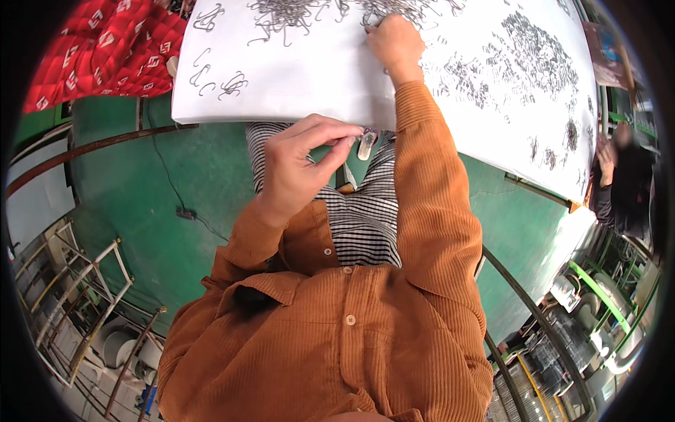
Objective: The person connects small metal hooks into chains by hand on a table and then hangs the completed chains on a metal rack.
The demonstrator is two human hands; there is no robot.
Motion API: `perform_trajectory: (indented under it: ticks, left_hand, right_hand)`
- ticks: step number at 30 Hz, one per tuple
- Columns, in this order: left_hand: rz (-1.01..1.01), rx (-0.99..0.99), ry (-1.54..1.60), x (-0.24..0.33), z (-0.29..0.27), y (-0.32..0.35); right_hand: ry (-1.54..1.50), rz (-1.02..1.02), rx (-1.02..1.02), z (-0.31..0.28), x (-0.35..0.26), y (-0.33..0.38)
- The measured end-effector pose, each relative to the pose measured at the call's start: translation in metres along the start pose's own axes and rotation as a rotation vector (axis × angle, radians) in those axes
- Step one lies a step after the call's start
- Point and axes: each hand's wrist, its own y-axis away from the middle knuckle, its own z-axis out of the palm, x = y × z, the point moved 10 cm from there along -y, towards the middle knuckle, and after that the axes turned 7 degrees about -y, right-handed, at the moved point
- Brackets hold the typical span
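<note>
wire hooks (281, 13) lie on the white table (281, 91) between red cloth (105, 53) and small dark pieces (538, 60); right hand (397, 46) touches them, grip unclear; left hand (299, 162) nearly pinched, hold unclear.

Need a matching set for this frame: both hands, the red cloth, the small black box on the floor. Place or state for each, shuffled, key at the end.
Column one
1. right hand
2. left hand
3. red cloth
4. small black box

Column two
A. on the green floor
B. short of the near table edge, thumb and index fingertips close together
C. over the white table, at the bent dark wires
D. upper left, beside the table

Pairs: 1-C, 2-B, 3-D, 4-A
</note>
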Motion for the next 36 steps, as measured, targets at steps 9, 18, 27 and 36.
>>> perform_trajectory:
  ticks: [9,18,27,36]
  left_hand:
    - [0.001,-0.005,-0.003,-0.009,-0.011,0.007]
    - [0.076,-0.015,-0.015,0.0,-0.005,0.009]
    - [0.052,-0.025,-0.005,0.006,-0.001,0.011]
    - [0.05,-0.03,-0.008,0.004,0.004,0.011]
  right_hand:
    - [-0.269,-0.428,-0.458,0.007,-0.015,0.027]
    - [-0.054,-0.441,0.036,-0.005,-0.019,0.0]
    - [-0.115,-0.375,0.066,-0.025,-0.003,0.004]
    - [-0.064,-0.338,-0.093,0.018,-0.025,0.049]
